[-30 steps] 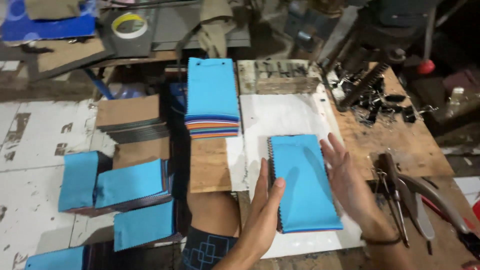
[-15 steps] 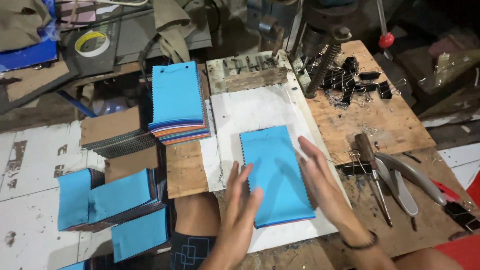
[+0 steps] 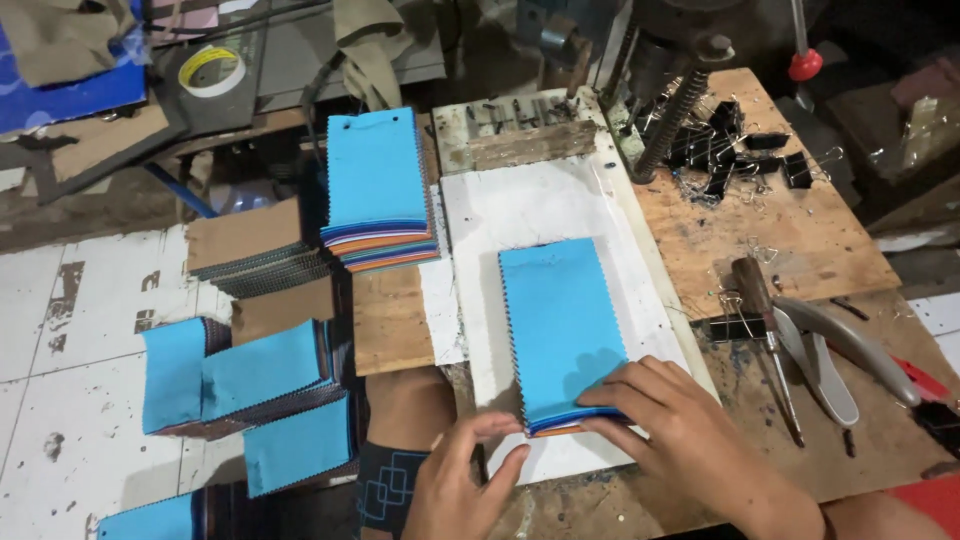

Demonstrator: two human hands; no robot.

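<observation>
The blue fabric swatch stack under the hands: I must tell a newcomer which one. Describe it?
On the white board below the drill press, the blue zigzag-edged fabric swatch stack lies lengthwise. Left hand and right hand press its near end. Unlike the stack at the board's left edge, it lies flat on white.

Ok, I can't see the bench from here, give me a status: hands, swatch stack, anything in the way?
Left hand and right hand both on near end of swatch stack. Stack flat on white board. Nothing in the way; pliers off to right.

Wooden bench (image 3: 800, 250): white board (image 3: 540, 205), binder clips (image 3: 730, 145), pliers (image 3: 840, 350).
</observation>
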